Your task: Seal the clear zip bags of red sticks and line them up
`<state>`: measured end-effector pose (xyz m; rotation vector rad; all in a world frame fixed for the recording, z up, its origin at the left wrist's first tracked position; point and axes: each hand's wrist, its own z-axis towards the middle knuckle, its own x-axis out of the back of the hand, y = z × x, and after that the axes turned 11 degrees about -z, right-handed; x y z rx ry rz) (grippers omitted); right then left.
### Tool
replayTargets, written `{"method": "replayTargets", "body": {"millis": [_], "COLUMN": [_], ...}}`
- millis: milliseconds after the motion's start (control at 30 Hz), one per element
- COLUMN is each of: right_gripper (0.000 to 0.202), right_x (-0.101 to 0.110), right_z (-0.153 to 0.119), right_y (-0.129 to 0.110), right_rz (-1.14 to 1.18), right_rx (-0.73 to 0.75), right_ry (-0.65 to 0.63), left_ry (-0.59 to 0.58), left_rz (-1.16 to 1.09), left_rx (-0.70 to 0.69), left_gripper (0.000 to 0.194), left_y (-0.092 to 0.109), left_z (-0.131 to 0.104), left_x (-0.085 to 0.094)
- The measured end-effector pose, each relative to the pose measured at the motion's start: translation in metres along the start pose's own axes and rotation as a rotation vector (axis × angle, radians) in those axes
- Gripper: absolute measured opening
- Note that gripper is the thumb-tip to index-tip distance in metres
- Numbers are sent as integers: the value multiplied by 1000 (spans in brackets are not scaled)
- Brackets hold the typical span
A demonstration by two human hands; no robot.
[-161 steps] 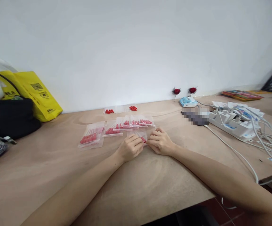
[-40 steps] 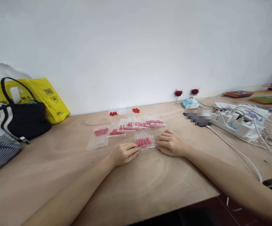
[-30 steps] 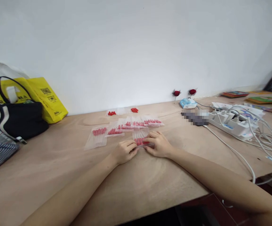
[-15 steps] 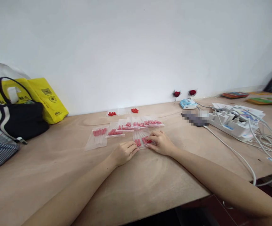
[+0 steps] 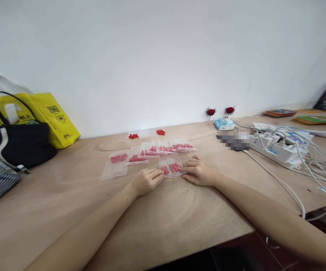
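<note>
A small clear zip bag (image 5: 171,162) with several red capsule-shaped pieces lies flat on the table between my hands. My left hand (image 5: 148,181) has its fingers pressed together at the bag's near left corner. At the near right corner, my right hand (image 5: 199,171) pinches the bag's edge with thumb and fingers. To the left lies a similar clear bag (image 5: 118,165) with red pieces near its far end. Beyond my hands, several filled bags (image 5: 163,147) overlap in a row. Two small heaps of red pieces (image 5: 133,136) sit further back on clear plastic.
A black handbag (image 5: 29,145) and a yellow shopping bag (image 5: 58,120) stand at left. At right are a dark blurred-out item (image 5: 233,142), a white power strip (image 5: 281,152) with tangled cables, a blue tissue pack (image 5: 224,124) and two red roses (image 5: 230,110) by the wall.
My right hand has drawn back to the right, off the red pieces to the bag's corner, uncovering them. My left hand stays at the left corner. The view has shifted slightly.
</note>
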<state>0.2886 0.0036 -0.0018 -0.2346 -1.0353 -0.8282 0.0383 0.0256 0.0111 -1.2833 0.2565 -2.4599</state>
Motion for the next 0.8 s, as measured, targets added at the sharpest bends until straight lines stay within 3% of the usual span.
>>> {"method": "replayTargets", "body": {"millis": [267, 800], "right_gripper": [28, 27], "right_x": [0, 0], "right_z": [1, 4], "right_y": [0, 3], "right_rz": [-251, -308], "right_rx": [110, 120], "right_ry": [113, 182], "left_ry": [60, 78], "left_rz": [6, 12], "left_rx": [3, -1], "left_gripper": [15, 12], "left_y": [-2, -9], "left_z": [0, 4], "left_x": [0, -6]}}
